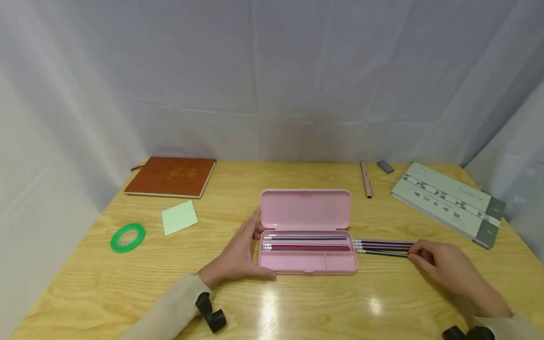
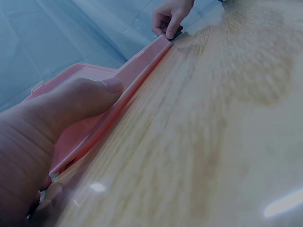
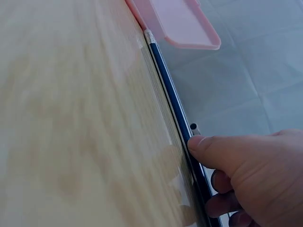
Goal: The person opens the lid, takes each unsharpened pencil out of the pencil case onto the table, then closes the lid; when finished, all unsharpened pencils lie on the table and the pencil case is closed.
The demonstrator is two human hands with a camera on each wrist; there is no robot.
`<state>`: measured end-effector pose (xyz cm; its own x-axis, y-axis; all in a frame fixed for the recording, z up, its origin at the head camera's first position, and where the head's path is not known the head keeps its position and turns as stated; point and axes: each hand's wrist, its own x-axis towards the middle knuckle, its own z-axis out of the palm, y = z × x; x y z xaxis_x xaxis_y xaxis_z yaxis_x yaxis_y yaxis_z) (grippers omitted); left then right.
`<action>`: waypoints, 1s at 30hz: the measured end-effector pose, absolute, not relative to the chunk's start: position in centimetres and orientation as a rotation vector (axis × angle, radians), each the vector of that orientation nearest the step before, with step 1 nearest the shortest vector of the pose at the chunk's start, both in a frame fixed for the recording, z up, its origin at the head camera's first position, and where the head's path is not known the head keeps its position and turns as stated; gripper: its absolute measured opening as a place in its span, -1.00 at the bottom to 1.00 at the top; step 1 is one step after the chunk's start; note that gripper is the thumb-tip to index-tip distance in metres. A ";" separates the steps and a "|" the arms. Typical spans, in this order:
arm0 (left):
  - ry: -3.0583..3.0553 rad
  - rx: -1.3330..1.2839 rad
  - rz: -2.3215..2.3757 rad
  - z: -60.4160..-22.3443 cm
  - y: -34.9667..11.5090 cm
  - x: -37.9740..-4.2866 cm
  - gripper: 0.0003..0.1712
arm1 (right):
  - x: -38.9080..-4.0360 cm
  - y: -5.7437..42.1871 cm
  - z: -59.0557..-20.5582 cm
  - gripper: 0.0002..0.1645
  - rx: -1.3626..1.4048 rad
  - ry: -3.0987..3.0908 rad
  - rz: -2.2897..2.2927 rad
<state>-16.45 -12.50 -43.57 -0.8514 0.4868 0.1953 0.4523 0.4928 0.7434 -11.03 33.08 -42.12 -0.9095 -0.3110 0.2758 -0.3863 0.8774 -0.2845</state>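
A pink pencil case [image 1: 293, 260] lies with its lid [image 1: 305, 210] raised at the back. Several pencils [image 1: 306, 247] with dark and red barrels rest in its rear compartment; the front compartments hold nothing visible. My left hand [image 1: 238, 252] grips the case's left end, its thumb [image 2: 87, 97] along the front wall and fingers round the side. Outside the right end, a few more dark pencils [image 1: 382, 246] lie side by side, metal ends toward the case. My right hand [image 1: 446, 267] pinches their far right ends; in the right wrist view a dark blue pencil [image 3: 168, 85] runs under the thumb.
A brown notebook [image 1: 170, 177], pale green sticky notes [image 1: 179, 217] and a green tape roll [image 1: 114, 240] lie left. Toward the back right are a pinkish pen [image 1: 366, 179], a grey eraser [image 1: 385, 166] and a grey-green book [image 1: 446, 200]. A white curtain [image 1: 297, 94] closes off the back.
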 end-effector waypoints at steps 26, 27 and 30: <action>2.684 0.835 1.302 -43.9 -12.6 -16.5 0.73 | -16.6 21.2 -40.7 -0.92 0.936 -2.772 0.584; 2.680 0.835 1.305 -43.9 -12.5 -16.6 0.73 | -16.7 20.7 -40.7 -0.91 0.946 -2.780 0.557; 2.676 0.837 1.308 -43.9 -12.5 -16.6 0.73 | -17.1 19.3 -40.6 -0.89 0.975 -2.778 0.487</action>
<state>-16.61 -12.51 -43.86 -0.8525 0.4878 0.1877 0.4478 0.4966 0.7436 -17.08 19.28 -40.62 -0.7754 -0.5788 0.2523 -0.6301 0.7349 -0.2508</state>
